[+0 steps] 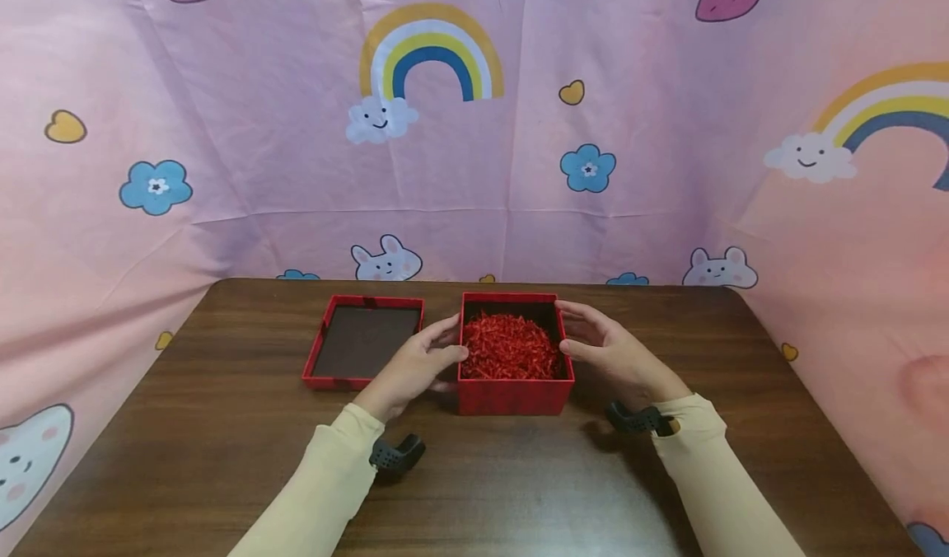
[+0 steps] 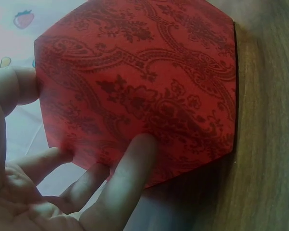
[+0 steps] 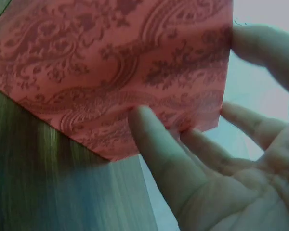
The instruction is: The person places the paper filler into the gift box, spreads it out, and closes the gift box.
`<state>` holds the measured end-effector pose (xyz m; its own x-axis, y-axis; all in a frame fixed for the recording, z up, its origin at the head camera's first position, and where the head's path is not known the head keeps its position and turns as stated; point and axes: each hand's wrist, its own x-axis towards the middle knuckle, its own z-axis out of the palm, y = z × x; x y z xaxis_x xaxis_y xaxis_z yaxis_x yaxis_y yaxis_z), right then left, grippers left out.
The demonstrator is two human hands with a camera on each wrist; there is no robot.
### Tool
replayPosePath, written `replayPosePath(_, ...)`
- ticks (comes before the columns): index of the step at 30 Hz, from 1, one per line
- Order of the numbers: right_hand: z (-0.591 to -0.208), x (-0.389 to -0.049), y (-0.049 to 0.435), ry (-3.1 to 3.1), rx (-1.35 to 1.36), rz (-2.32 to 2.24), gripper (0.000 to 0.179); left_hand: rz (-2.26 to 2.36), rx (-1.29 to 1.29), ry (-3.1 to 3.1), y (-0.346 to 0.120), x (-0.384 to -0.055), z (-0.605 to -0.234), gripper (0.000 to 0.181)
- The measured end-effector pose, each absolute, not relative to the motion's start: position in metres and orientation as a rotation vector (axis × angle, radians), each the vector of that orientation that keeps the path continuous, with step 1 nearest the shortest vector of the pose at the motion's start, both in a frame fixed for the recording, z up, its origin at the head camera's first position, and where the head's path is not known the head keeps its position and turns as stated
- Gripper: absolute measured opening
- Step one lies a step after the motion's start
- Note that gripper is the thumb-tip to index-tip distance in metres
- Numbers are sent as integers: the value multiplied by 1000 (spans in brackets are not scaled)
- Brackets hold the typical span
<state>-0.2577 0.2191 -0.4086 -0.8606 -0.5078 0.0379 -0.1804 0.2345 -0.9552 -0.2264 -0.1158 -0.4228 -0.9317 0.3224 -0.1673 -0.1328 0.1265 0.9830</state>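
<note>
An uncovered square red box (image 1: 511, 398) stands on the table, full of shredded red paper (image 1: 510, 347). On its left side rests my left hand (image 1: 411, 369). My right hand (image 1: 623, 359) touches the right side. Both wrist views show a dark paisley and floral pattern on the box's outer walls. In the left wrist view, the left hand's fingers (image 2: 137, 163) lie nearly straight against the wall, with the thumb at the rim. The right hand's fingers (image 3: 159, 154) are likewise extended along the wall in the right wrist view. The box's underside is hidden.
A shallow red box lid (image 1: 363, 343) with a dark inside lies left of the box, partly behind the left hand. Brown wood covers the table (image 1: 504, 483). A pink patterned cloth (image 1: 296, 128) hangs behind and beside it.
</note>
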Motion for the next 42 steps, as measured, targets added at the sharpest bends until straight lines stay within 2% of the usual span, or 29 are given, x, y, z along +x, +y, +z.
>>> replayPosePath(9, -410, -256, 224, 2297, -613, -1618, 67, 1802, 220, 2172, -115, -224, -418, 71)
replayPosePath(15, -411, -261, 221, 2266, -628, -1624, 66, 1770, 270, 2225, -133, -227, -412, 72)
replayPosePath(22, -412, -261, 222, 2275, -681, -1617, 68, 1578, 328, 2505, -174, -233, -396, 77)
replayPosePath(30, -411, -261, 225, 2277, -681, -1617, 68, 1444, 250, 2745, -231, -237, -377, 79)
replayPosePath(42, -411, -261, 223, 2273, -678, -1616, 68, 1085, 43, 2979, -302, -250, -400, 87)
